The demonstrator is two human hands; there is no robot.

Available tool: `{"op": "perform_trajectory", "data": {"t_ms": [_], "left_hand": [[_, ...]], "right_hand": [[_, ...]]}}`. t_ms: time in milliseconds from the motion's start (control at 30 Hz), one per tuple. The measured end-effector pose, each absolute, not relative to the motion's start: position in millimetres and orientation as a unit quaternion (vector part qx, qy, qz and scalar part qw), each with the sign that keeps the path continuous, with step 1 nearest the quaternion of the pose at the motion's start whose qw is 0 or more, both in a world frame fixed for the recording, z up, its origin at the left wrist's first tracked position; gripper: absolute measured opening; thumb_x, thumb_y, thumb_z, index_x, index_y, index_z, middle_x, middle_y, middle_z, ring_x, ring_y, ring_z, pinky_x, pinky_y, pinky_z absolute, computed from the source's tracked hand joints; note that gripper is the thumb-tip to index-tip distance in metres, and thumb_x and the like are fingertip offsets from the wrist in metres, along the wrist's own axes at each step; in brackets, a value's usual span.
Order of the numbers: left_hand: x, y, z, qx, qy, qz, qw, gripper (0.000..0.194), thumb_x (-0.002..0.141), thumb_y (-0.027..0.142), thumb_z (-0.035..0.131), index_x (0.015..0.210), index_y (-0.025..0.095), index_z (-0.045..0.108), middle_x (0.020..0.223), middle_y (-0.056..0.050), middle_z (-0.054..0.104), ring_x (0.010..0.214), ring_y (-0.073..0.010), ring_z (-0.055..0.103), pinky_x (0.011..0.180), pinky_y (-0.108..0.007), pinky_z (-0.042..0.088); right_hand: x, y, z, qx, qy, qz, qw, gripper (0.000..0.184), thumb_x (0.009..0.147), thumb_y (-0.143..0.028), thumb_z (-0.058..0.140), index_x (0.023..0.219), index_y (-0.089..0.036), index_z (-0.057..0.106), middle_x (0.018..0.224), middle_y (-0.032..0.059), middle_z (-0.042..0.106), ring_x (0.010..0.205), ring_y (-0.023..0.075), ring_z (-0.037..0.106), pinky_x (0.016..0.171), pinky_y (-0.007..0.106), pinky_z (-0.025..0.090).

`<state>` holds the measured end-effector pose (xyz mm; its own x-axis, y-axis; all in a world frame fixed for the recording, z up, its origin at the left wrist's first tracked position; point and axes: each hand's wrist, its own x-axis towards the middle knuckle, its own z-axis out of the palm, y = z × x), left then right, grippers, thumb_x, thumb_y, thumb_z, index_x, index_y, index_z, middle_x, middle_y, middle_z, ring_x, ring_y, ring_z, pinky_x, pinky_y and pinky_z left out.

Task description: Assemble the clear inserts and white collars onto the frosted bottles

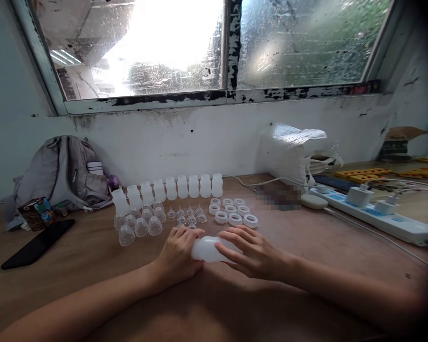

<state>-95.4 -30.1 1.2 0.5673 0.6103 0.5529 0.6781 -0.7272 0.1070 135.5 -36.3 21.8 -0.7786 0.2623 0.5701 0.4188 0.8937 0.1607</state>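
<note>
A white plastic bottle (pixel 209 249) lies on its side on the wooden table (pixel 92 280), held between both hands. My left hand (pixel 178 254) grips its left end and my right hand (pixel 251 251) wraps the right end. Behind them stands a row of several white bottles (pixel 171 188). In front of that row lie several clear domed caps (pixel 141 224), several small clear teats (pixel 189 214) and several white screw rings (pixel 231 211).
A grey backpack (pixel 62 173) leans on the wall at the left, with a small carton (pixel 35 213) and a black phone (pixel 37 243) near it. A plastic-wrapped bundle (pixel 288 152) and a white power strip (pixel 378 213) with plugs and cables occupy the right.
</note>
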Motion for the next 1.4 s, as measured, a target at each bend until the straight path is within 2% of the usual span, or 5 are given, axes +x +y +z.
{"op": "perform_trajectory", "data": {"t_ms": [267, 633, 1000, 1200, 1400], "left_hand": [[-93.5, -8.5, 53.9, -0.849, -0.463, -0.196, 0.162, 0.011, 0.066, 0.025, 0.054, 0.071, 0.016, 0.051, 0.066, -0.006, 0.06, 0.062, -0.0191, 0.055, 0.056, -0.027, 0.035], [-89.8, 1.3, 44.2, -0.857, -0.435, -0.144, 0.233, 0.006, 0.063, 0.016, 0.048, 0.068, 0.014, 0.052, 0.062, -0.01, 0.06, 0.059, -0.0226, 0.057, 0.058, -0.032, 0.033], [-125.1, -6.4, 60.5, -0.844, -0.441, -0.213, 0.221, 0.043, 0.08, 0.049, 0.044, 0.109, 0.017, 0.048, 0.095, -0.009, 0.062, 0.082, -0.0223, 0.055, 0.072, -0.033, 0.036], [-175.9, 1.0, 30.2, -0.795, -0.47, -0.187, 0.334, 0.039, 0.083, 0.037, 0.041, 0.111, 0.014, 0.054, 0.101, -0.015, 0.061, 0.094, -0.0287, 0.054, 0.086, -0.045, 0.029], [-178.7, -3.0, 13.2, -0.829, -0.427, -0.187, 0.31, 0.041, 0.079, 0.021, 0.041, 0.118, 0.016, 0.051, 0.099, -0.01, 0.062, 0.091, -0.0238, 0.055, 0.094, -0.045, 0.023]], "right_hand": [[109.9, -17.9, 52.8, -0.264, -0.89, -0.084, 0.362, 0.033, 0.076, -0.038, 0.055, 0.102, -0.019, 0.052, 0.093, 0.0094, 0.061, 0.084, 0.0216, 0.058, 0.07, 0.034, 0.048], [96.0, -15.5, 45.8, -0.473, -0.679, 0.436, 0.353, 0.038, 0.073, -0.054, 0.052, 0.082, -0.017, 0.052, 0.057, -0.0016, 0.05, 0.038, 0.0073, 0.044, 0.03, 0.018, 0.031], [144.3, 4.2, 22.4, -0.435, -0.469, 0.657, 0.399, 0.035, 0.077, -0.049, 0.049, 0.086, -0.015, 0.051, 0.054, 0.0003, 0.057, 0.035, 0.0063, 0.045, 0.025, 0.013, 0.03], [153.6, 11.9, 12.2, -0.383, -0.462, 0.676, 0.429, 0.034, 0.078, -0.047, 0.049, 0.088, -0.015, 0.051, 0.059, 0.0019, 0.059, 0.038, 0.0074, 0.048, 0.027, 0.015, 0.034], [154.7, 5.4, 14.5, -0.37, -0.494, 0.676, 0.403, 0.032, 0.08, -0.045, 0.049, 0.088, -0.014, 0.05, 0.05, -0.001, 0.054, 0.036, 0.0084, 0.048, 0.029, 0.015, 0.036]]}}
